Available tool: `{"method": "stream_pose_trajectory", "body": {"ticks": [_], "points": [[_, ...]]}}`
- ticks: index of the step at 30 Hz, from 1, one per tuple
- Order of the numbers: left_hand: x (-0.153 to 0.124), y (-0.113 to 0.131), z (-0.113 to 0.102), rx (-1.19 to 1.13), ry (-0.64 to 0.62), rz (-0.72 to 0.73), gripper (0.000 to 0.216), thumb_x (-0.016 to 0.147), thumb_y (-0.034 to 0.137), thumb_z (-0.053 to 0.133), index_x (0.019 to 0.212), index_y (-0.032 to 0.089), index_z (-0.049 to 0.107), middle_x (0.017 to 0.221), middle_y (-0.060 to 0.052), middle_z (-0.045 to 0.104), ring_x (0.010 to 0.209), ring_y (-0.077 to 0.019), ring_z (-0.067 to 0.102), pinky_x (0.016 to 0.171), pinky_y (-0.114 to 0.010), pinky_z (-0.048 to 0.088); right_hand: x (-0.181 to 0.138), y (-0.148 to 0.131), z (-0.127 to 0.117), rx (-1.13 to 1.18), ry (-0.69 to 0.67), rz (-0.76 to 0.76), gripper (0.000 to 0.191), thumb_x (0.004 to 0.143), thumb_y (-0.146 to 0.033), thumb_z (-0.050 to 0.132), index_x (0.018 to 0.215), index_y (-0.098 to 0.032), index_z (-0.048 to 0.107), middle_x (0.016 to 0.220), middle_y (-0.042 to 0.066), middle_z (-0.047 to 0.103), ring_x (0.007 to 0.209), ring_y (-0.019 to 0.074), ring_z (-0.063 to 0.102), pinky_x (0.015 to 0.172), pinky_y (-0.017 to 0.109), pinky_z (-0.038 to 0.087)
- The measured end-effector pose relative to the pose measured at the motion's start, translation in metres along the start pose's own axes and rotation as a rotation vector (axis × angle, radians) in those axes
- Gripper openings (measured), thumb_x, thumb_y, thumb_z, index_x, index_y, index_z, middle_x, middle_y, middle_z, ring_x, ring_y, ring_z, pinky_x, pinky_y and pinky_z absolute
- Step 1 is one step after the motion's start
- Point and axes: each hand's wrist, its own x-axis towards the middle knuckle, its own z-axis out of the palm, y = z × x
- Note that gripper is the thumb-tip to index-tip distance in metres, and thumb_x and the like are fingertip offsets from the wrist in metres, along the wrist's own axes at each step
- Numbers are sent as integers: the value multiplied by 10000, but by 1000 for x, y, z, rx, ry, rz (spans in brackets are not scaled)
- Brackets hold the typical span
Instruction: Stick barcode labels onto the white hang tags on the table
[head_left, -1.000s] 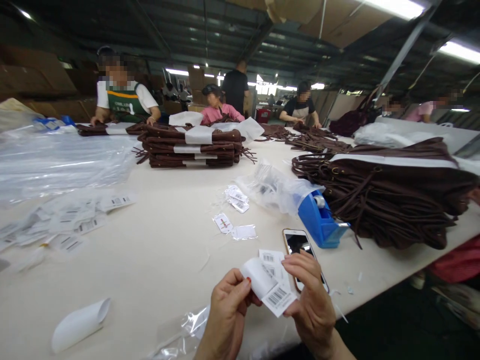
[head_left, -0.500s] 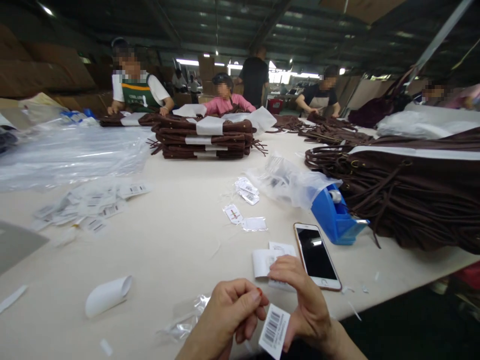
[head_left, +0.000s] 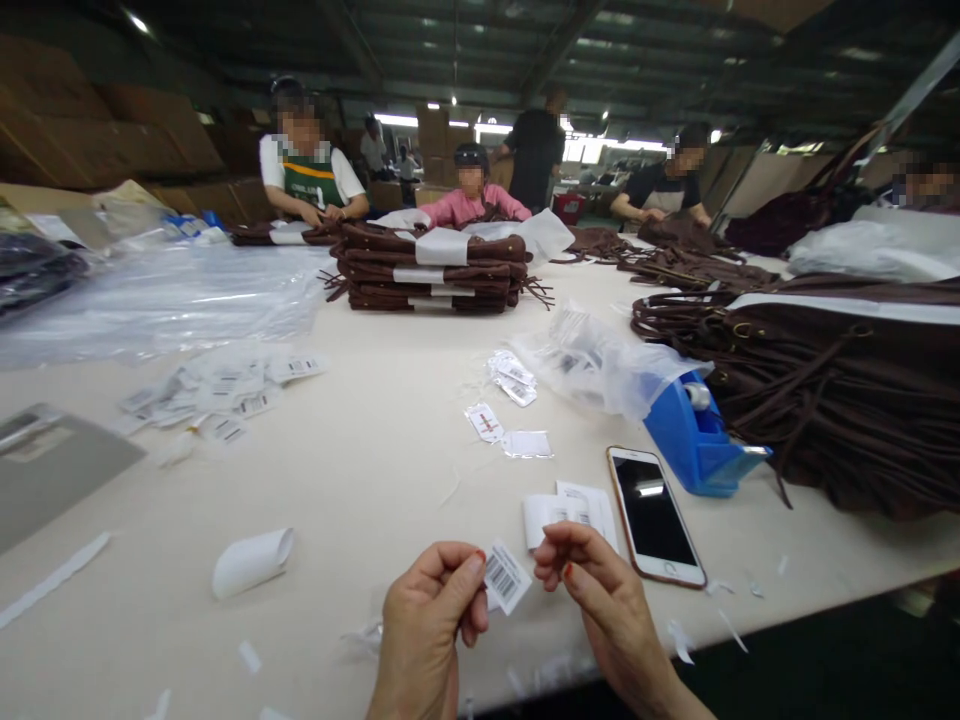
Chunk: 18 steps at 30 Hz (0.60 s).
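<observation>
table (head_left: 367,460) — barcode label (head_left: 505,577) in left hand (head_left: 433,607), right hand (head_left: 606,592) apparently apart

At the lower centre of the frame, my left hand (head_left: 433,608) and my right hand (head_left: 611,605) are bare past the wrists, each thumbnail (head_left: 568,572) coloured with reddish-orange polish

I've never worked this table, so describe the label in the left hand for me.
Find the near edge of the pale table. There the left hand pinches a small white label. Unlike the barcoded tags lying farther left, it is held up.
</observation>
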Motion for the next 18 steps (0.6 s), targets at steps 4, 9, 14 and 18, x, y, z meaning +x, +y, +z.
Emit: {"method": "stream_pose_trajectory", "body": {"ticks": [4,9,14,18], "points": [[-1,-9,-1,-24,77,89,233,622,305,660,728,108,596,425,16,555,416,-60,439,420,-162,312,-6,5,22,35,60,181,206,699,-328,640,820,-167,593,708,26,606,635,119,539,549,213,399],[-6,-25,-7,65,119,168,277,656,315,630,823,96,604,493,-1,595,442,-80,491,418,-171,373,-5,9,34,52,116,255,207,688,-344,646,719,-158,558,576,-22,554,531,81,484,498,190,358],[-2,-26,-52,619,194,632,317,750,239,546,1063,196,528,846,-35,658,660,-109,600,616,-213,504,10,-1,24,-75,61,267,217,691,-352,624,689,-156,531,525,-39,511,503,76,448,494,191,350],[5,-19,-81,1185,-139,1175,262,747,78,499,967,176,602,986,-76,637,893,-157,558,764,-260,501,24,-10,25,-261,-123,345,208,703,-349,578,675,-155,506,495,-51,466,464,75,409,463,197,330]]}}
